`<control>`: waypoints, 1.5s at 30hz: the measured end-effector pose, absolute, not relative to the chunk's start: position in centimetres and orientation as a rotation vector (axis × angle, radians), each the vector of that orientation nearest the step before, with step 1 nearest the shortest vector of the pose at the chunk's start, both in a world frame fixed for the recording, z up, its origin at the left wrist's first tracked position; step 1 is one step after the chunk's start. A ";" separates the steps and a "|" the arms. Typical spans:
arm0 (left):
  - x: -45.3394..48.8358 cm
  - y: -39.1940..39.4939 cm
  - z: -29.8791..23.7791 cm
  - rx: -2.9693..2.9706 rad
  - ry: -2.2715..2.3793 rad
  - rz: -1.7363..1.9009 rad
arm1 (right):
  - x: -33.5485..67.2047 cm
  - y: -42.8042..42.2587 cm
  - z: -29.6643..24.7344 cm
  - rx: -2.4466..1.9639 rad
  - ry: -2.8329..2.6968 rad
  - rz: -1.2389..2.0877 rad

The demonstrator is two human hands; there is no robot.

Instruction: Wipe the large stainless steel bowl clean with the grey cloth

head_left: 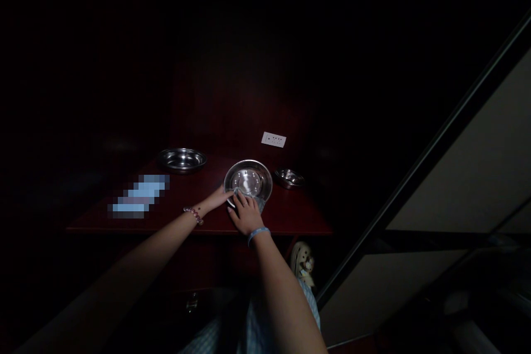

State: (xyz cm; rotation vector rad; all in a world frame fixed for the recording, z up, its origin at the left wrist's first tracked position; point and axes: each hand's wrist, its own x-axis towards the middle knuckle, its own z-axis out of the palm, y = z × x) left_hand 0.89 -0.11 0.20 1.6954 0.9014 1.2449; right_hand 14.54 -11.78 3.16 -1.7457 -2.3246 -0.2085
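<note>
A shiny metal bowl (248, 168) is tilted toward me above the dark red tabletop, its inside facing me. My left hand (220, 197) grips its left rim, with most of the fingers hidden behind it. My right hand (246, 214) lies over the near part of the bowl, holding a grey cloth (261, 204) against the metal. Part of the cloth shows beyond the fingers on the right. Just right of the bowl, a smaller metal dish (289, 178) rests on the tabletop.
A wide, shallow metal dish (182, 160) sits at the back left of the red table (199, 224). A blurred-out bluish patch (141, 196) covers something in front of it. Behind is a white socket plate (274, 139). A pale clog (302, 260) shows below the table edge.
</note>
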 end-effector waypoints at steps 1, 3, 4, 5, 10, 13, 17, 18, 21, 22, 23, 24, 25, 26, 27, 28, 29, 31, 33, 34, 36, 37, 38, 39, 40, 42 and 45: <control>0.9 -0.1 0.3 1.703 0.885 1.244 | 14.6 -11.7 3.1 -1.731 -2.331 -0.215; 1.0 -0.1 0.3 1.714 0.862 1.247 | 14.6 -11.6 3.1 -1.718 -2.337 -0.223; 1.0 0.0 0.3 1.715 0.862 1.247 | 14.7 -11.6 3.1 -1.716 -2.339 -0.224; 1.0 0.0 0.3 1.713 0.871 1.246 | 14.7 -11.6 3.1 -1.714 -2.341 -0.223; 1.0 0.1 0.1 1.709 0.887 1.238 | 14.7 -11.6 3.2 -1.718 -2.341 -0.209; 0.9 0.1 0.0 1.720 0.863 1.242 | 14.6 -11.7 3.4 -1.734 -2.336 -0.197; 0.9 0.1 0.2 1.715 0.882 1.255 | 14.6 -11.8 3.8 -1.768 -2.331 -0.193; 0.9 0.0 0.3 1.718 0.880 1.255 | 14.6 -11.8 3.9 -1.775 -2.330 -0.198; 0.9 0.0 0.3 1.733 0.875 1.251 | 14.8 -11.9 4.3 -1.793 -2.335 -0.216; 0.9 0.0 0.3 1.726 0.886 1.253 | 14.9 -11.9 4.4 -1.799 -2.338 -0.220; 0.9 0.0 0.2 1.712 0.905 1.257 | 15.0 -12.0 4.5 -1.805 -2.340 -0.226; 0.9 0.0 0.2 1.695 0.922 1.262 | 15.1 -12.0 4.5 -1.810 -2.341 -0.233; 0.8 0.0 0.1 1.679 0.932 1.267 | 15.2 -12.0 4.6 -1.814 -2.341 -0.241; 0.8 0.1 0.1 1.669 0.930 1.270 | 15.3 -12.0 4.7 -1.819 -2.338 -0.250; 0.8 0.1 0.1 1.665 0.919 1.273 | 15.4 -12.0 4.8 -1.825 -2.333 -0.260; 0.7 0.1 0.0 1.665 0.904 1.277 | 15.4 -12.0 4.8 -1.833 -2.324 -0.269; 0.7 0.2 0.0 1.668 0.889 1.282 | 15.5 -12.0 4.9 -1.844 -2.312 -0.278; 0.6 0.3 -0.1 1.677 0.870 1.292 | 15.6 -12.0 5.0 -1.876 -2.278 -0.296; 0.5 0.4 -0.2 1.686 0.862 1.300 | 15.7 -11.9 5.1 -1.917 -2.235 -0.323; 0.6 0.5 -0.3 1.688 0.861 1.303 | 15.7 -11.8 5.1 -1.941 -2.209 -0.340; 0.6 0.7 -0.5 1.686 0.868 1.306 | 15.9 -11.6 5.1 -1.991 -2.148 -0.373; 0.6 0.7 -0.6 1.684 0.871 1.306 | 16.0 -11.5 5.0 -2.011 -2.118 -0.388; 0.7 0.8 -0.7 1.684 0.871 1.306 | 16.2 -11.4 4.9 -2.028 -2.092 -0.399; 0.7 0.9 -0.8 1.685 0.868 1.306 | 16.3 -11.3 4.8 -2.039 -2.074 -0.408; 0.7 0.9 -0.8 1.688 0.862 1.307 | 16.4 -11.2 4.6 -2.045 -2.066 -0.415; 0.8 0.9 -0.8 1.695 0.852 1.314 | 16.6 -11.0 4.1 -2.047 -2.073 -0.419; 0.7 0.6 -0.7 1.702 0.844 1.324 | 16.7 -10.9 3.4 -2.044 -2.092 -0.401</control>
